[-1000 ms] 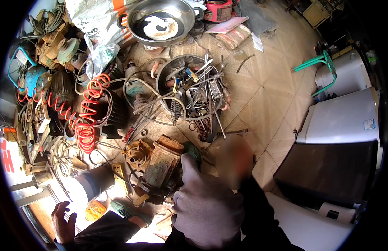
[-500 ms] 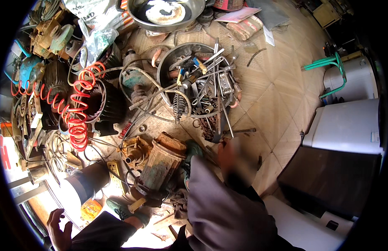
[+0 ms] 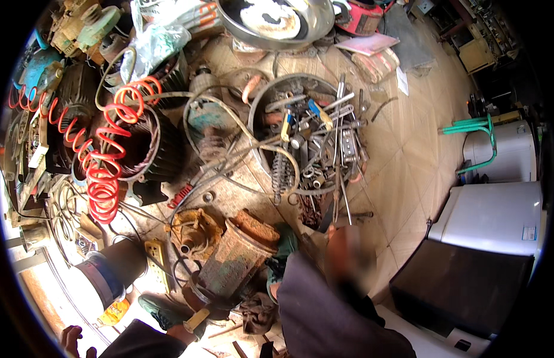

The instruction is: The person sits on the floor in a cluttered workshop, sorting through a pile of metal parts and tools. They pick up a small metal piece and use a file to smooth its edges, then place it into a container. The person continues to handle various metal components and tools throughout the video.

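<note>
My left hand is at the lower left, partly cut off by the rim. It is empty, its fingers loosely bent and apart. My right hand is smeared, so its grip does not show. It is just below a thin metal rod that sticks out of a heap of tools; contact cannot be made out. The round metal pan under that heap holds wrenches, sockets and other hand tools. Between my legs lies a rusty cylindrical motor or pump body, tilted, beside a yellowish rusty round casting.
A red coiled hose hangs over an open motor housing at left. A coil spring leans at the pan. A steel bowl stands at the back. White appliances line the right. A yellow power strip lies near my left shoe.
The view has shifted, so most floor items appear farther right and lower. My left hand has dropped toward the lower rim. My right hand keeps about the same place by the rod.
</note>
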`<action>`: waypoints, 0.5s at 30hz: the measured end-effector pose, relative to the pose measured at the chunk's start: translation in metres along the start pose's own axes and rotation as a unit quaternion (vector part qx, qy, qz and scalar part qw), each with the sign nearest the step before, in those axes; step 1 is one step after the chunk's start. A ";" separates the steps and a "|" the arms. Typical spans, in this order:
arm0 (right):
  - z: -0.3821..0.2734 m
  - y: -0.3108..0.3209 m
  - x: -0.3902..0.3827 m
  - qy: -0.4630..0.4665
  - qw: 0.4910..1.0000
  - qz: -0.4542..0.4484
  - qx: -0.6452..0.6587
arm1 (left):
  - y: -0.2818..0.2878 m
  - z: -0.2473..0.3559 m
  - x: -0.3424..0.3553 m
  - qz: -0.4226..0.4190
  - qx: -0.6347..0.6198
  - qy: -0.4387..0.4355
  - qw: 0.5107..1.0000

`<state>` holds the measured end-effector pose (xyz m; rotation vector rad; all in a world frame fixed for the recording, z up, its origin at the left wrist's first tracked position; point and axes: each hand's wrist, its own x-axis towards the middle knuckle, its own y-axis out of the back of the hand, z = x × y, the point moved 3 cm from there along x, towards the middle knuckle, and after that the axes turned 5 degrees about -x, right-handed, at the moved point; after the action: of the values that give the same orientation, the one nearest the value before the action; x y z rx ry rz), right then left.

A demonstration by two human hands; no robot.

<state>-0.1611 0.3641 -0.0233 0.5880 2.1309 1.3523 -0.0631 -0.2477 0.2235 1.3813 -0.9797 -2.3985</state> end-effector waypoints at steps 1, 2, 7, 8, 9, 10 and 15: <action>-0.022 0.017 -0.009 0.106 0.983 0.034 -0.148 | -0.001 -0.002 0.002 -0.001 -0.003 -0.002 1.000; -0.028 0.018 -0.010 0.122 0.981 0.021 -0.149 | -0.001 -0.002 0.005 0.000 -0.004 -0.003 1.000; -0.011 -0.036 0.011 -0.120 0.880 -0.234 0.395 | -0.002 -0.007 0.006 0.009 -0.005 0.001 1.000; -0.014 -0.048 0.017 -0.114 0.831 -0.233 0.492 | -0.004 -0.004 0.010 0.008 -0.004 -0.002 1.000; -0.015 -0.059 0.025 -0.107 0.772 -0.231 0.583 | -0.005 -0.003 0.012 0.008 -0.002 -0.003 1.000; -0.005 -0.074 0.030 -0.104 0.770 -0.243 0.581 | -0.005 0.000 0.015 0.006 0.000 -0.005 1.000; -0.019 -0.095 0.046 -0.139 0.682 -0.263 0.668 | -0.004 -0.009 0.019 0.014 -0.011 -0.016 1.000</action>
<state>-0.2154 0.3416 -0.1134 0.5155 2.3975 -0.7714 -0.0653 -0.2576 0.2043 1.3169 -0.9711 -2.4106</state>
